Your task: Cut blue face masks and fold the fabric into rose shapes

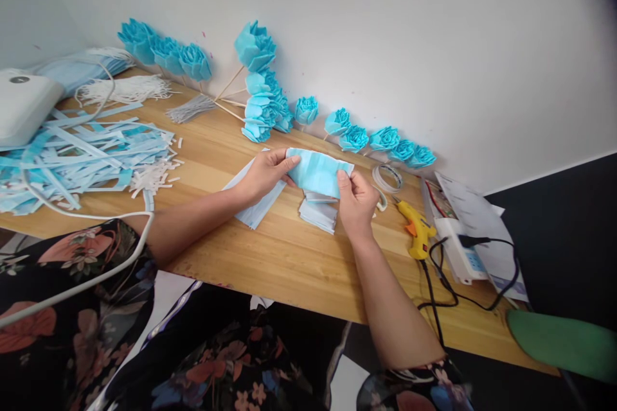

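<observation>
One blue sheet point(315, 173) between fingers point(344, 186)

The left grip point(263, 174) and right grip point(357, 205) hold a blue sheet point(315, 172) between them above a wooden table point(279, 263).

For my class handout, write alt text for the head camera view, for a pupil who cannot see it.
The left hand and right hand hold a light-blue sheet between them above a wooden table. Small pale-blue pieces lie below; blue flowers line the wall behind, with a heap of strips at left and a yellow glue gun at right.
</observation>
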Motion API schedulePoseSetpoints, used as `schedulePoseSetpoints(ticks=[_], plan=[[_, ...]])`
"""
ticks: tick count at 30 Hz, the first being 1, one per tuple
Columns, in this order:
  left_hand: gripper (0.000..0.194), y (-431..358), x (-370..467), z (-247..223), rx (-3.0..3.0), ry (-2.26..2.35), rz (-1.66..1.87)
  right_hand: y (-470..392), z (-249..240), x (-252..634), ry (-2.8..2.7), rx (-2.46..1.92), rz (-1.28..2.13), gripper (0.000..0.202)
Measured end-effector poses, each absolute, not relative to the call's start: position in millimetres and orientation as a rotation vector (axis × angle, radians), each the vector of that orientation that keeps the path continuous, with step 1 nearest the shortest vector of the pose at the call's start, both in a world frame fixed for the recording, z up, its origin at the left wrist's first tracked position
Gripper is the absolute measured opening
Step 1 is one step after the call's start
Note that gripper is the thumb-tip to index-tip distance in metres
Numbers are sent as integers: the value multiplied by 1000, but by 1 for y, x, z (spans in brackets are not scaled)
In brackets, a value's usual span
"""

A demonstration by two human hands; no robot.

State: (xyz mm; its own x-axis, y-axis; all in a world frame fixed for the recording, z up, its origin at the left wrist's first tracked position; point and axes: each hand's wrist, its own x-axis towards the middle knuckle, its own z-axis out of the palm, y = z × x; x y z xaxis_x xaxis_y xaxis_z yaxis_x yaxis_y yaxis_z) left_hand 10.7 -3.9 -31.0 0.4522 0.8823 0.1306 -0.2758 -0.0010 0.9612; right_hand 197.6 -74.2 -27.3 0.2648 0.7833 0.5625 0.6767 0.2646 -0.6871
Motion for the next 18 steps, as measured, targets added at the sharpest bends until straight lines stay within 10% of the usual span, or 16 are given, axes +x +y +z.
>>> schedulePoseSetpoints(ticks=[18], plan=[[43, -4, 10, -31, 1317, 581, 979, -75, -27, 196, -1483, -1440, 152, 41]])
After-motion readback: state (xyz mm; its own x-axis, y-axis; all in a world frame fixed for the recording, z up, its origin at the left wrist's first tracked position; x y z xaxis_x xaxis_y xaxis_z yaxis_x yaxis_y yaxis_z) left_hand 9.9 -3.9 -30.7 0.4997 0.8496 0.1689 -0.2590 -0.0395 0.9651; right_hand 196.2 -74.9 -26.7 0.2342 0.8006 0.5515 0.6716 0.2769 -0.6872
